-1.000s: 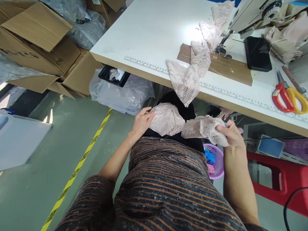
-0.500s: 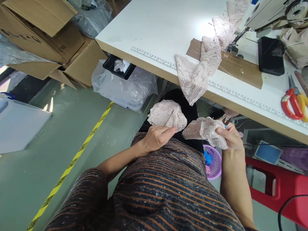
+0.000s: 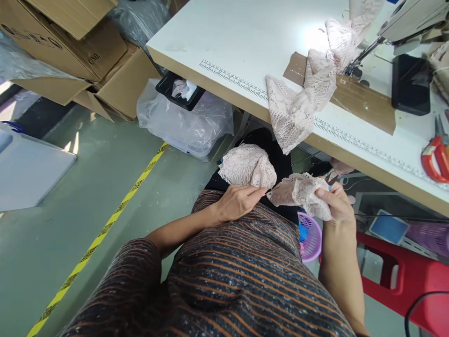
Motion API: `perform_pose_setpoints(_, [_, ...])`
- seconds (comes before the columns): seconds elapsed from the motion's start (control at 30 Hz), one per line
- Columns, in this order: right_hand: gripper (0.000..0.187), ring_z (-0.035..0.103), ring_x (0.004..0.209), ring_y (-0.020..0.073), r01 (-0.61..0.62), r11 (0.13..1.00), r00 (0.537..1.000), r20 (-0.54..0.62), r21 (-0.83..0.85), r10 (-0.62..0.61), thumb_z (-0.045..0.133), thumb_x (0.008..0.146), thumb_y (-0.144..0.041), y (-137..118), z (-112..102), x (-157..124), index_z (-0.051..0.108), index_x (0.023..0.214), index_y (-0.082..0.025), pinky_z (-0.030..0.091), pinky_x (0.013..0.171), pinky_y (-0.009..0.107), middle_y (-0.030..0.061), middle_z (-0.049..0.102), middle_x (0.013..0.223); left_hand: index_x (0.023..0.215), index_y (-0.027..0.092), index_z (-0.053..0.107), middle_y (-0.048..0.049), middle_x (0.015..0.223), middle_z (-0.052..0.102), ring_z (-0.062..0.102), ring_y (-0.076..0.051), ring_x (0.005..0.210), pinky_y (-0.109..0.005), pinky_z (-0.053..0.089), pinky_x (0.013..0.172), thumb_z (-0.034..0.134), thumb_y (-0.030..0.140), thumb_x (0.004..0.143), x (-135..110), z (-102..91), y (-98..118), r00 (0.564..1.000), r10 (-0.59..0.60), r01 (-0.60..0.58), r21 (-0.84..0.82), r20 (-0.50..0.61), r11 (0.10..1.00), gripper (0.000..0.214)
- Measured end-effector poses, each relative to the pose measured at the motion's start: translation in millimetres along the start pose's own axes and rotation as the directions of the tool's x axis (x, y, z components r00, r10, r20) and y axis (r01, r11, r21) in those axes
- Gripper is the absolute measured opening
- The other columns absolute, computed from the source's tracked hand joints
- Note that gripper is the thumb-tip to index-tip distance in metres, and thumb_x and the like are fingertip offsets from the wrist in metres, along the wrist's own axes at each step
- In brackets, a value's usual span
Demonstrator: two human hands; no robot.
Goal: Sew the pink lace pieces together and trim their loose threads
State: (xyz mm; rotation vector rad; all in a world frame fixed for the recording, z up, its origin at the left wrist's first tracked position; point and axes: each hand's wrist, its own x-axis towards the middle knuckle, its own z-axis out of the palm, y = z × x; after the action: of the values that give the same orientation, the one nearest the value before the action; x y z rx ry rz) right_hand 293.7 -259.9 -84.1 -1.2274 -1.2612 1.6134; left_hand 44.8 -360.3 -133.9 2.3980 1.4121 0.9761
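A long strip of pale pink lace [image 3: 293, 110] runs from the sewing machine [image 3: 410, 18] across the white table [image 3: 245, 42] and hangs over its front edge. On my lap lie two bunched lace pieces. My left hand [image 3: 236, 202] pinches the near edge of the left lace bundle [image 3: 247, 166]. The right lace bundle [image 3: 298, 189] is gripped by my right hand [image 3: 336, 203], fingers closed round its right end. Both hands sit just below the table edge, over my striped skirt.
Red and yellow scissors [image 3: 437, 159], a black phone [image 3: 410, 84] and a brown card sheet [image 3: 361, 100] lie on the table. Below it: a plastic-wrapped bin [image 3: 185, 126], a purple basket [image 3: 310, 236], a red stool [image 3: 410, 276]. Cardboard boxes [image 3: 70, 47] stand at left, beside yellow floor tape [image 3: 101, 243].
My left hand has moved from the far left side of the left lace bundle to its near edge and closed in a pinch. The right hand has kept its grip.
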Motion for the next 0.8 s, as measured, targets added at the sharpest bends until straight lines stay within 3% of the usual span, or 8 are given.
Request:
perform_pose_setpoints(0.2, [0.034, 0.054, 0.042, 0.0139, 0.006, 1.0, 1.0, 0.011, 0.015, -0.006, 0.093, 0.05, -0.043, -3, 5, 1, 0.069, 0.055, -0.019, 0.046, 0.04, 0.024, 0.0013, 0.062, 0.053, 0.113, 0.016, 0.071, -0.0069, 0.084, 0.075, 0.072, -0.015, 0.076, -0.025, 0.058, 0.071, 0.046, 0.017, 0.1, 5, -4.4, -4, 0.996, -0.075, 0.073, -0.056, -0.038, 0.996, 0.028])
perform_pose_setpoints(0.27, [0.034, 0.054, 0.042, 0.0134, -0.002, 1.0, 1.0, 0.022, 0.02, 0.002, 0.093, 0.05, -0.043, -4, 5, 1, 0.069, 0.055, -0.019, 0.046, 0.04, 0.024, 0.001, 0.062, 0.053, 0.108, 0.016, 0.073, -0.0059, 0.081, 0.074, 0.068, -0.014, 0.07, -0.025, 0.056, 0.068, 0.048, 0.021, 0.099, 12, -10.5, -21, 0.976, -0.195, 0.185, -0.1, -0.096, 0.978, 0.027])
perform_pose_setpoints(0.33, [0.035, 0.053, 0.042, 0.0127, -0.015, 1.0, 0.999, 0.032, 0.022, 0.015, 0.094, 0.05, -0.043, -4, 5, 1, 0.07, 0.056, -0.019, 0.045, 0.039, 0.023, 0.0005, 0.061, 0.053, 0.104, 0.017, 0.074, -0.0053, 0.085, 0.074, 0.063, -0.012, 0.068, -0.025, 0.053, 0.067, 0.052, 0.021, 0.094, 18, -17.5, -46, 0.924, -0.363, 0.337, -0.194, -0.122, 0.921, 0.024])
perform_pose_setpoints(0.4, [0.035, 0.052, 0.041, 0.0119, -0.029, 0.999, 0.999, 0.041, 0.023, 0.028, 0.094, 0.049, -0.043, -5, 5, 1, 0.07, 0.056, -0.019, 0.044, 0.039, 0.022, 0.0002, 0.06, 0.052, 0.1, 0.016, 0.074, -0.0015, 0.074, 0.068, 0.056, -0.011, 0.061, -0.023, 0.048, 0.06, 0.055, 0.022, 0.089, 24, -23.0, -75, 0.871, -0.491, 0.459, -0.305, -0.032, 0.835, 0.023])
perform_pose_setpoints(0.53, [0.035, 0.051, 0.041, 0.0109, -0.029, 0.999, 0.999, 0.035, 0.034, 0.028, 0.094, 0.049, -0.043, -5, 6, -1, 0.07, 0.054, -0.018, 0.042, 0.039, 0.021, -0.0002, 0.058, 0.051, 0.099, 0.015, 0.072, 0.002, 0.068, 0.059, 0.049, -0.01, 0.06, -0.022, 0.04, 0.056, 0.052, 0.03, 0.09, 25, -26.2, -113, 0.795, -0.558, 0.602, -0.417, 0.237, 0.68, 0.027])
perform_pose_setpoints(0.67, [0.036, 0.049, 0.041, 0.0119, -0.026, 1.0, 0.999, 0.03, 0.005, 0.026, 0.093, 0.05, -0.044, -5, 6, 0, 0.068, 0.053, -0.019, 0.042, 0.039, 0.023, -0.0004, 0.056, 0.051, 0.091, 0.016, 0.071, 0.0017, 0.066, 0.054, 0.047, -0.012, 0.059, -0.024, 0.038, 0.055, 0.044, 0.047, 0.097, 22, -24.2, -118, 0.778, -0.57, 0.623, -0.449, 0.264, 0.641, 0.042])
perform_pose_setpoints(0.8, [0.036, 0.051, 0.041, 0.0137, 0.003, 1.0, 1.0, 0.021, -0.022, -0.003, 0.092, 0.049, -0.045, -4, 5, 2, 0.067, 0.052, -0.019, 0.043, 0.038, 0.025, 0.001, 0.06, 0.052, 0.094, 0.017, 0.073, 0.0041, 0.064, 0.052, 0.044, -0.011, 0.057, -0.024, 0.036, 0.055, 0.063, 0.043, 0.087, 21, -17.1, -117, 0.795, -0.559, 0.603, -0.406, 0.236, 0.686, 0.029])
